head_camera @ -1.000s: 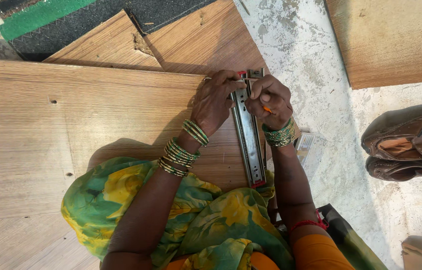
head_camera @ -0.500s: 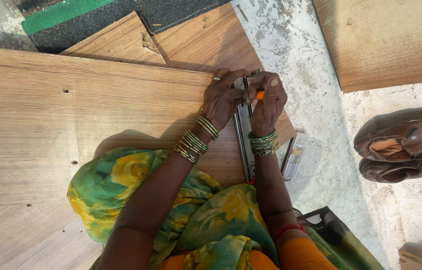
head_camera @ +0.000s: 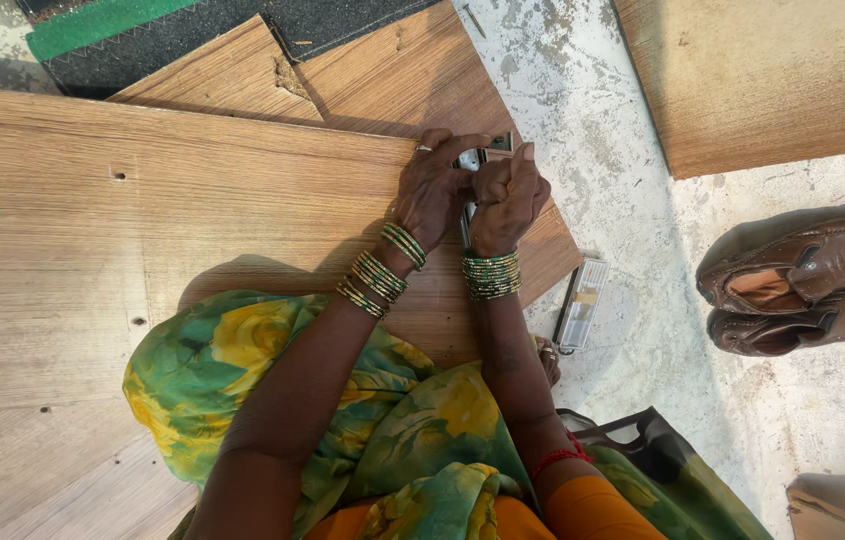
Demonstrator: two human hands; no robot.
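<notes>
Metal rail (head_camera: 470, 160), grey, narrow, mostly hidden by hands; it is seen lying on the wood panel (head_camera: 143, 230) nr its rt edge. Left hand (head_camera: 433, 190) fingers are curled on the rail. Right hand (head_camera: 508, 195) is fisted round a small orange-tipped tool (head_camera: 509, 184). Both wrists carry green bangles.

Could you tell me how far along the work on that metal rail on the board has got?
Done: the metal rail lies along the board near its right edge. In hand: the left hand steadies it while the right hand grips an orange-handled tool over its far end. Whether any screws are in is hidden.
</notes>
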